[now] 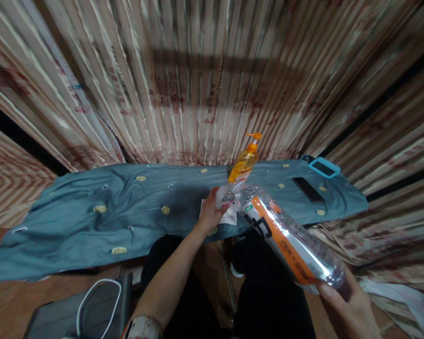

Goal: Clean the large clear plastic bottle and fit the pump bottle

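Observation:
My right hand [349,301] is closed around the base of a large clear plastic bottle [289,240] with an orange and silver label. The bottle lies tilted, its neck pointing up and left. My left hand [210,209], a watch on its wrist, closes on a small clear cup [225,195] right at the bottle's mouth. Whether the two touch cannot be made out. Under the left hand a white tissue [229,217] lies on the cloth. Just behind stands a pump bottle [243,165] of orange liquid with an orange pump top.
A blue-green patterned cloth [74,212] covers the narrow table. At its right lie a black phone [308,189] and a light-blue framed device [324,167]. Striped curtains [198,84] hang behind and at both sides. A grey box-like seat [56,310] with a white cable [99,282] stands lower left.

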Tool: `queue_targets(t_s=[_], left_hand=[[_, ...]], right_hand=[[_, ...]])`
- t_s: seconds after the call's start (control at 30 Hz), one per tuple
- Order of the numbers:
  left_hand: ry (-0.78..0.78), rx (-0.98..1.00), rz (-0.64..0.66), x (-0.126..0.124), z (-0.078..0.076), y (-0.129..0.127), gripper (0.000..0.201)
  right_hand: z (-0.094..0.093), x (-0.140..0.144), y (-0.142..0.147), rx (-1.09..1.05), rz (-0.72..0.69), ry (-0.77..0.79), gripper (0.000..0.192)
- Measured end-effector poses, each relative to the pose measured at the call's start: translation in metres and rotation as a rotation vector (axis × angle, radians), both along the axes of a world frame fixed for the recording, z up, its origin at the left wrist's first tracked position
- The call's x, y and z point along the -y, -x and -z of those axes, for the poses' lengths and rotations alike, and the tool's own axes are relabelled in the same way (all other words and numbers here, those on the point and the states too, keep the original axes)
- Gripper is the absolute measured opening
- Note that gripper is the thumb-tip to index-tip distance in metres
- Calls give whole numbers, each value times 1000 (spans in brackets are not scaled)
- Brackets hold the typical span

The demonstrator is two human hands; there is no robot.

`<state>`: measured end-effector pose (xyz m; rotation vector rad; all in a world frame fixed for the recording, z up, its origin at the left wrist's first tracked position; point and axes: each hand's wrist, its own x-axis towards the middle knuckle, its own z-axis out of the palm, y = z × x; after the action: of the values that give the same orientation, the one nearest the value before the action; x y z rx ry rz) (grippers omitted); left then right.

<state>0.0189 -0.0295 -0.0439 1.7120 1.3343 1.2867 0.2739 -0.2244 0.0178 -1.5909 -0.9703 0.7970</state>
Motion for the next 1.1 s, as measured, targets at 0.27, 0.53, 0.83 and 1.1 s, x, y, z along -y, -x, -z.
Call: queue_targets(t_s=[0.27, 0.53, 0.83, 1.1], left_hand=[[1, -3, 0, 1, 0, 0, 51], [0, 1, -10, 0, 2, -1, 50], [-4, -29, -21, -1, 1, -1, 52], [16, -48, -23, -1, 0, -1, 51]], right_hand=[[5, 0, -13, 60, -53, 11, 68], [-3, 0, -1, 37, -47, 19, 66], [2, -2, -13, 51, -67, 27, 65], [6, -2, -13, 78, -36, 42, 68]])
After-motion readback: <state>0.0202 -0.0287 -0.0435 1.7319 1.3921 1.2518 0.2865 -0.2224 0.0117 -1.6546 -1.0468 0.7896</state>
